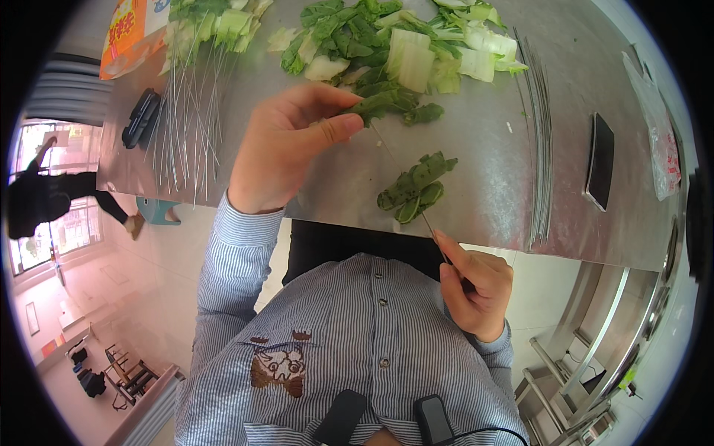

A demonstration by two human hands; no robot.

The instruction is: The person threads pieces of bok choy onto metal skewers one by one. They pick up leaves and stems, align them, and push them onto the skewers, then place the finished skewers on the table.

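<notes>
My right hand (477, 292) pinches the lower end of a thin metal skewer (428, 223) near the table's front edge. Folded green leaves (415, 187) are threaded on the middle of that skewer. Its upper end runs up towards my left hand (295, 136), which has thumb and forefinger closed on the end of a green leaf (387, 103). My other left fingers are partly hidden behind the hand. Just beyond lies a pile of leafy greens (357, 33) with pale cut stem pieces (410, 58).
Skewers loaded with greens (231, 25) lie at the left, beside a black object (140, 118) and an orange printed package (131, 39). To the right are bare metal skewers (540, 145), a dark phone (600, 161) and a clear plastic bag (655, 131). A person (42, 195) is at far left.
</notes>
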